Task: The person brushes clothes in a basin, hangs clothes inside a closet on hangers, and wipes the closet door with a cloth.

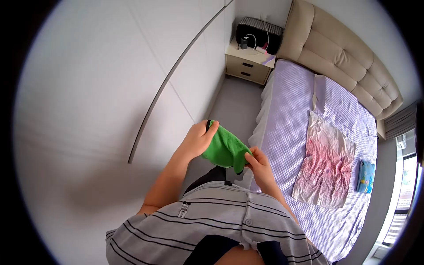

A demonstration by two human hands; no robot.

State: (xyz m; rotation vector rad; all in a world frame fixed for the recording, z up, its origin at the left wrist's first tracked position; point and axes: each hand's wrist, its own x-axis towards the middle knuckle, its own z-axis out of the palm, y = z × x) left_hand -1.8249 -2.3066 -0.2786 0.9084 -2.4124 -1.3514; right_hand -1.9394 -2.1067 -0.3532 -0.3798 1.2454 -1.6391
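Observation:
A small green cloth (224, 148) with dark edging hangs stretched between my two hands, in front of my body. My left hand (201, 139) pinches its upper left corner, thumb on top. At the cloth's right end, my right hand (259, 164) grips the edge between thumb and fingers. The cloth sags a little in the middle, and one dark-edged corner droops below my right hand.
To the right is a bed (282, 101) with a lilac cover and padded headboard (340, 57). On it lie a pink-and-white cloth (327, 163) and a folded blue item (365, 176). A nightstand (247, 68) stands ahead; a white panelled surface (110, 88) rises at left.

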